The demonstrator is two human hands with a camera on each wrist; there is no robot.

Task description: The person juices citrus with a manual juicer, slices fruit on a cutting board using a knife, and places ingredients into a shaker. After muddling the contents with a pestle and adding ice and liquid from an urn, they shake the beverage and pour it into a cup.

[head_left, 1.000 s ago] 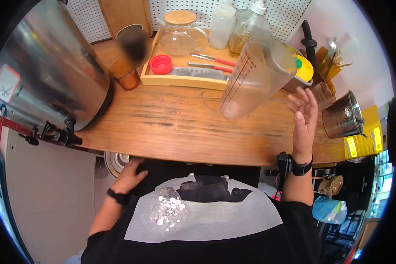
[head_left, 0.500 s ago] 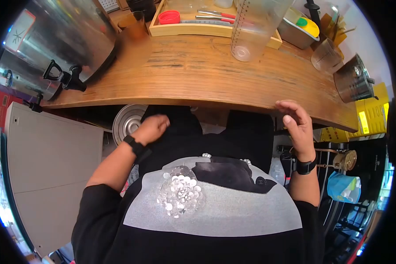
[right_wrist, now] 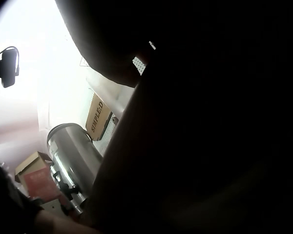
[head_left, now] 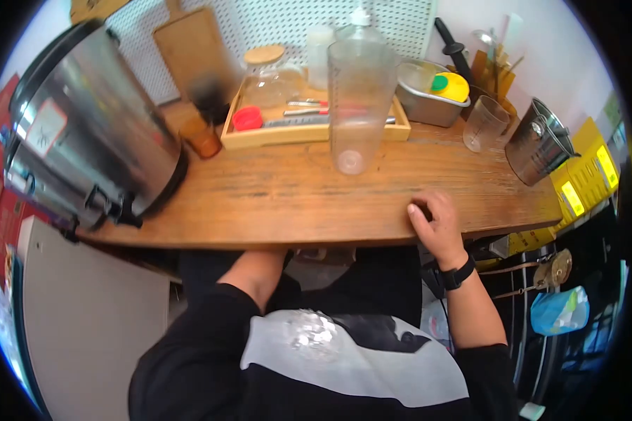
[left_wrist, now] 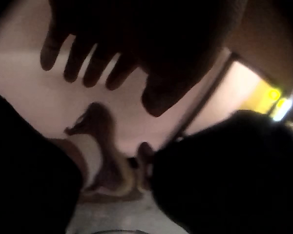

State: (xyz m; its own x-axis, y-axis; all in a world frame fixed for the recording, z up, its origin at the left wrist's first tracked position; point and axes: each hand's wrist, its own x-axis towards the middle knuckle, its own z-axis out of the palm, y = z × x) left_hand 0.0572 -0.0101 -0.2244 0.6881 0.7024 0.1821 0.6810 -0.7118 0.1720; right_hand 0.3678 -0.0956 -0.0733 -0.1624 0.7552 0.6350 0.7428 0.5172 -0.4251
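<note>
My left forearm (head_left: 253,277) reaches under the front edge of the wooden table (head_left: 246,203), which hides that hand in the head view. In the left wrist view the left hand (left_wrist: 122,44) is a dark shape with fingers spread and nothing in them. Below it are dark trouser legs (left_wrist: 34,170) and a sandalled foot (left_wrist: 105,146). My right hand (head_left: 437,223) rests at the table's front edge, fingers loosely bent and holding nothing. A tall clear measuring pitcher (head_left: 358,105) stands on the table beyond it.
A large steel urn (head_left: 98,133) with black taps stands left, beside an amber cup (head_left: 201,136). Behind the pitcher lies a wooden tray (head_left: 281,135) with a red lid (head_left: 247,118). A clear cup (head_left: 486,123) and a steel bucket (head_left: 537,144) stand right.
My left hand has moved from beside my lap to under the table. The right hand came down from its raised position and now sits at the table edge. The head view dipped, then rose again.
</note>
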